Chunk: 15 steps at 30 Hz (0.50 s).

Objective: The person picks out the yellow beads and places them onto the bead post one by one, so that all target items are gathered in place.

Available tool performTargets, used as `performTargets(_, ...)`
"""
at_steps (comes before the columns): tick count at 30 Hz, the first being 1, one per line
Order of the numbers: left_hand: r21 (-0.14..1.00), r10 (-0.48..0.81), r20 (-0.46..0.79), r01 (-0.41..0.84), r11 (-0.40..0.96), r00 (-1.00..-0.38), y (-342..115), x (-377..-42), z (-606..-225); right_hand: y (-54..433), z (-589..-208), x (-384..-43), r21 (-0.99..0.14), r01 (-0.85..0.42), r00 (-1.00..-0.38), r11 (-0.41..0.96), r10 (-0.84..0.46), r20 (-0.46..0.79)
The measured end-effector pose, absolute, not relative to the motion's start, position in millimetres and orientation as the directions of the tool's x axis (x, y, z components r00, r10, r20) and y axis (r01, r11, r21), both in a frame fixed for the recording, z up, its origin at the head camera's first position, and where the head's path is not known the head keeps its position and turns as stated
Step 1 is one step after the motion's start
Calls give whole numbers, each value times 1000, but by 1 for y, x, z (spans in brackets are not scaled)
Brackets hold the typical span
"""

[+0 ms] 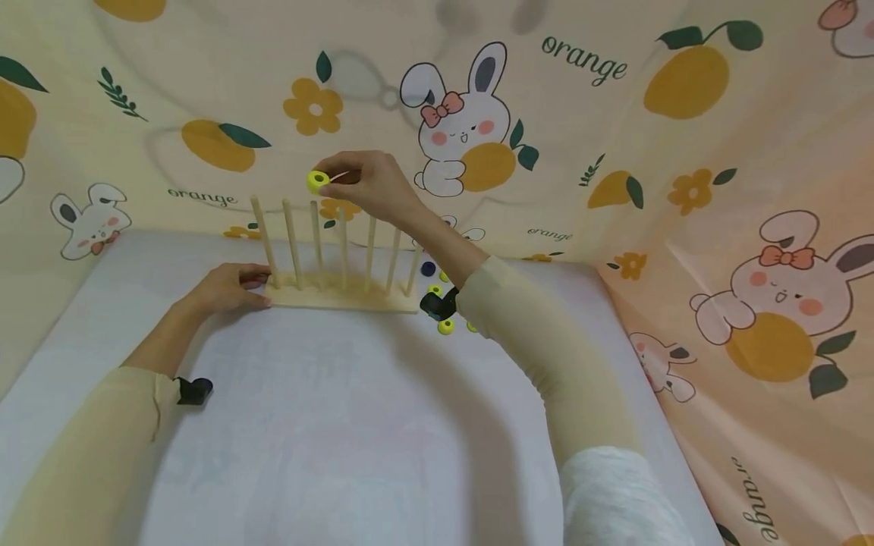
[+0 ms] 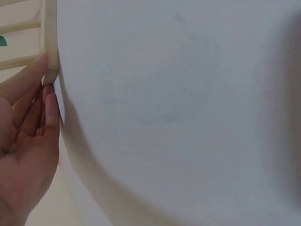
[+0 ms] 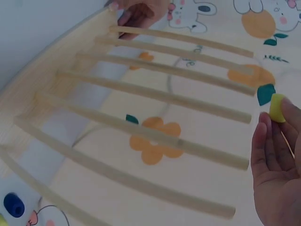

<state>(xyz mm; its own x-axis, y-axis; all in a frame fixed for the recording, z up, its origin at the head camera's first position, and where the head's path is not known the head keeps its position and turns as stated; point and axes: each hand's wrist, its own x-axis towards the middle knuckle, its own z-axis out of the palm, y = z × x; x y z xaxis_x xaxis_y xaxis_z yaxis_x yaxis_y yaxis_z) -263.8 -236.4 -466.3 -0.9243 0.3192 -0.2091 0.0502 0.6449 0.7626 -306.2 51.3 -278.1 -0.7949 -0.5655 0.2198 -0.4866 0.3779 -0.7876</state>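
A wooden peg rack (image 1: 341,300), a flat base with a row of several upright pegs, stands at the back of the table. My left hand (image 1: 228,290) grips the left end of its base. In the left wrist view the thumb lies on the base's corner (image 2: 51,61), with the fingers at its end. My right hand (image 1: 369,182) pinches a yellow bead (image 1: 317,181) with a dark hole between thumb and fingertips. That bead is just above the tip of the third peg (image 1: 316,227) from the left. The pegs carry no beads in the right wrist view.
To the right of the rack lie a dark blue bead (image 1: 428,268) and several yellow beads (image 1: 446,327), partly hidden by my right wrist's black camera (image 1: 439,304). A printed cloth (image 1: 587,152) hangs behind and right of the white table (image 1: 307,440).
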Motion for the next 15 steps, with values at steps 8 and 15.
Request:
performTargets(8, 757, 299, -231, 22, 653, -926, -238, -262, -472, 35, -278, -301, -770, -499, -766, 397, -617, 178)
performTargets(15, 755, 298, -215, 35, 654, -930, -236, -264, -469, 17, -274, -303, -749, -523, -750, 407, -637, 177)
